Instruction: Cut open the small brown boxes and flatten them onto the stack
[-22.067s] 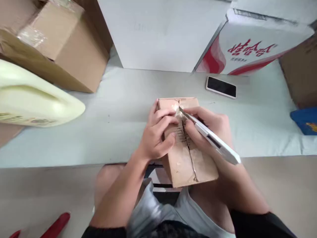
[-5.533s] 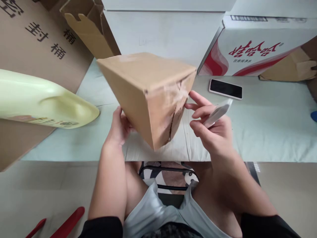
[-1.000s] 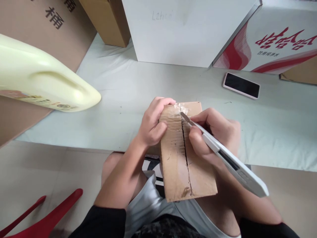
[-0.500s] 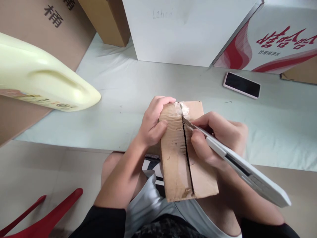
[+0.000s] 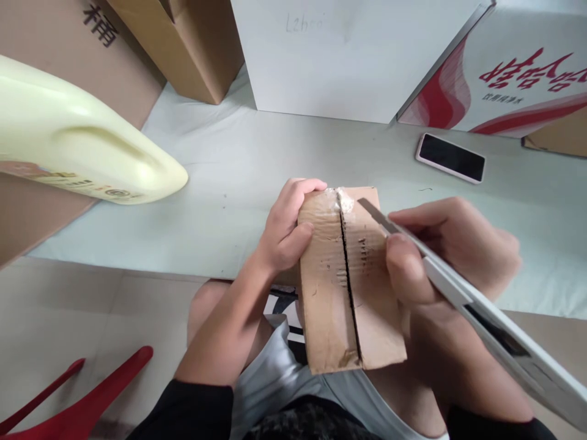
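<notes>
Gripping the carton point(image 5: 325, 305) at 10 o'clock, curled left hand point(image 5: 288, 226) should avoid the knife point(image 5: 447, 281); right hand point(image 5: 463, 250) pinches it, blade point(image 5: 372, 210) perhaps not touching.

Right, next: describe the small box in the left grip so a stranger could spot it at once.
Find the pale green cloth before the big white box. At its near edge, the left grip holds a small brown box. Of all boxes in view, it alone is held, with a long dark slit running down its top from crumpled clear tape.
</notes>
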The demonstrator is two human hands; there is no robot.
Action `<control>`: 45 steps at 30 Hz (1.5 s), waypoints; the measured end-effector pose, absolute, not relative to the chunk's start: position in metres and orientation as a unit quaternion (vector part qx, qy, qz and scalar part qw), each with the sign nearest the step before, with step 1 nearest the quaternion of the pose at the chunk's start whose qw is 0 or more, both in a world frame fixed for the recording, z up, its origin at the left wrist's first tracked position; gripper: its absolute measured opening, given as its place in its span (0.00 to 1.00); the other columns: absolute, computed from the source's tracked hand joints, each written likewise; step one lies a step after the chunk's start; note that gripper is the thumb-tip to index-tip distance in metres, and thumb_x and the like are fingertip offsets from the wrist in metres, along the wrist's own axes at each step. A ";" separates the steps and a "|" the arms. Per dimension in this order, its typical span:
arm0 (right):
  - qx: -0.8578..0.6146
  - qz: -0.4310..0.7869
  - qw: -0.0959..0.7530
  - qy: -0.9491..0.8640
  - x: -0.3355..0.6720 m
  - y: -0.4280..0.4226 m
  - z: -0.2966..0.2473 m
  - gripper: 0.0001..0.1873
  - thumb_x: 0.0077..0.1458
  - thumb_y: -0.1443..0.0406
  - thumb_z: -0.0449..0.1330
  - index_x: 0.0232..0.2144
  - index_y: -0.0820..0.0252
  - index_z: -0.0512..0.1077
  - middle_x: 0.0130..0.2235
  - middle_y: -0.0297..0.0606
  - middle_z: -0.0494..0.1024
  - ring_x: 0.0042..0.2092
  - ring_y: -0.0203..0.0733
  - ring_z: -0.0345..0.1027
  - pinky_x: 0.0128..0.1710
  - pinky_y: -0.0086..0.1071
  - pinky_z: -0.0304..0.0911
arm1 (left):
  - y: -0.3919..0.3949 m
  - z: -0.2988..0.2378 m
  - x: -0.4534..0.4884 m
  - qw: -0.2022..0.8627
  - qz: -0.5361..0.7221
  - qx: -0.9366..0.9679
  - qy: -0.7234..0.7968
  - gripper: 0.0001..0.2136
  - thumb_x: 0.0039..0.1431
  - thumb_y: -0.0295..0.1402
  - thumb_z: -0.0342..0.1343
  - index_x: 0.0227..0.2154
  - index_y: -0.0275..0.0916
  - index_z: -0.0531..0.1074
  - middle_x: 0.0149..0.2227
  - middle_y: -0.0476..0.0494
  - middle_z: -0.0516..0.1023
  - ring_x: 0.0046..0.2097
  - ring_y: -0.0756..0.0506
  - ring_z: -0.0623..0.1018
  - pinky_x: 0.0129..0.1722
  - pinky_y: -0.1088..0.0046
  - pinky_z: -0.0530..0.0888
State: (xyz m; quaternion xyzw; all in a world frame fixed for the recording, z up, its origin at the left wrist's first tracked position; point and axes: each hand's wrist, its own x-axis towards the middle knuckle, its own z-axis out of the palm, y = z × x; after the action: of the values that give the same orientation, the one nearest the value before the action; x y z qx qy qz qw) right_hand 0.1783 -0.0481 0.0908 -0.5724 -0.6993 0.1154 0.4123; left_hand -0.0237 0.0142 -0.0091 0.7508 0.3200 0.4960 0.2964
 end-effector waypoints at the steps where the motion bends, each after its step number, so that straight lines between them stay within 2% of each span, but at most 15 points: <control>1: -0.581 0.119 0.416 -0.690 0.176 -0.047 0.090 0.04 0.59 0.62 0.61 0.32 0.53 0.71 0.23 0.30 0.72 0.22 0.35 0.60 0.23 0.31 0.58 | 0.014 -0.009 -0.024 0.294 0.497 0.752 0.318 0.21 0.70 0.48 0.47 0.59 0.44 0.68 0.53 0.36 0.76 0.51 0.35 0.77 0.51 0.51 0.79; 3: -0.582 0.131 0.408 -0.691 0.172 -0.042 0.088 0.01 0.59 0.64 0.61 0.34 0.52 0.71 0.24 0.29 0.73 0.23 0.35 0.62 0.25 0.31 0.60 | 0.014 -0.010 -0.023 0.292 0.501 0.753 0.312 0.21 0.70 0.47 0.47 0.59 0.44 0.68 0.54 0.36 0.75 0.52 0.35 0.77 0.53 0.51 0.79; 7: -0.573 0.134 0.357 -0.726 0.167 -0.036 0.085 0.03 0.56 0.66 0.61 0.34 0.52 0.71 0.23 0.27 0.72 0.22 0.33 0.61 0.25 0.29 0.58 | 0.014 -0.011 -0.023 0.299 0.506 0.747 0.312 0.21 0.70 0.48 0.48 0.59 0.45 0.68 0.54 0.36 0.75 0.53 0.34 0.77 0.54 0.50 0.78; 13: -0.589 0.110 0.344 -0.723 0.166 -0.036 0.083 0.04 0.52 0.66 0.61 0.31 0.53 0.68 0.22 0.26 0.70 0.22 0.33 0.60 0.23 0.27 0.56 | 0.014 -0.009 -0.024 0.299 0.501 0.750 0.312 0.20 0.70 0.48 0.48 0.58 0.45 0.69 0.53 0.36 0.75 0.52 0.35 0.77 0.52 0.49 0.79; 18: -0.597 0.107 0.323 -0.727 0.166 -0.036 0.080 0.03 0.54 0.64 0.61 0.33 0.53 0.70 0.24 0.28 0.73 0.23 0.34 0.63 0.24 0.27 0.56 | 0.014 -0.010 -0.023 0.294 0.498 0.749 0.323 0.20 0.68 0.45 0.48 0.57 0.45 0.68 0.53 0.36 0.76 0.52 0.34 0.77 0.52 0.49 0.79; 23: -0.588 0.104 0.332 -0.731 0.167 -0.036 0.077 0.03 0.57 0.65 0.60 0.36 0.52 0.72 0.26 0.29 0.75 0.24 0.34 0.65 0.26 0.27 0.59 | 0.014 -0.010 -0.022 0.297 0.504 0.746 0.319 0.20 0.67 0.44 0.48 0.57 0.45 0.68 0.53 0.36 0.76 0.52 0.35 0.77 0.53 0.49 0.79; 30: -0.576 0.090 0.346 -0.735 0.169 -0.037 0.077 0.02 0.58 0.66 0.60 0.34 0.52 0.72 0.24 0.28 0.73 0.24 0.34 0.63 0.26 0.28 0.60 | 0.015 -0.011 -0.023 0.296 0.491 0.754 0.321 0.21 0.69 0.49 0.46 0.59 0.45 0.67 0.54 0.35 0.76 0.52 0.34 0.77 0.52 0.49 0.79; 40: -0.582 0.116 0.340 -0.730 0.167 -0.037 0.077 0.02 0.60 0.65 0.60 0.36 0.52 0.73 0.27 0.29 0.76 0.25 0.35 0.65 0.26 0.28 0.60 | 0.013 -0.011 -0.022 0.304 0.506 0.740 0.322 0.20 0.67 0.44 0.49 0.57 0.45 0.69 0.53 0.35 0.76 0.51 0.35 0.77 0.52 0.48 0.79; 45: -0.571 0.115 0.352 -0.733 0.169 -0.037 0.074 0.03 0.61 0.64 0.61 0.38 0.52 0.74 0.29 0.29 0.78 0.25 0.35 0.66 0.27 0.28 0.62 | 0.014 -0.011 -0.022 0.308 0.505 0.741 0.316 0.20 0.69 0.47 0.48 0.58 0.45 0.69 0.54 0.35 0.75 0.52 0.35 0.77 0.54 0.48 0.79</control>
State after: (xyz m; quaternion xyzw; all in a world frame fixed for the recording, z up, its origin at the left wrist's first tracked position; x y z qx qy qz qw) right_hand 0.1694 -0.0366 0.0735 -0.5708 -0.7329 0.1150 0.3518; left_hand -0.0221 0.0139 -0.0111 0.7413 0.3165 0.5053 0.3082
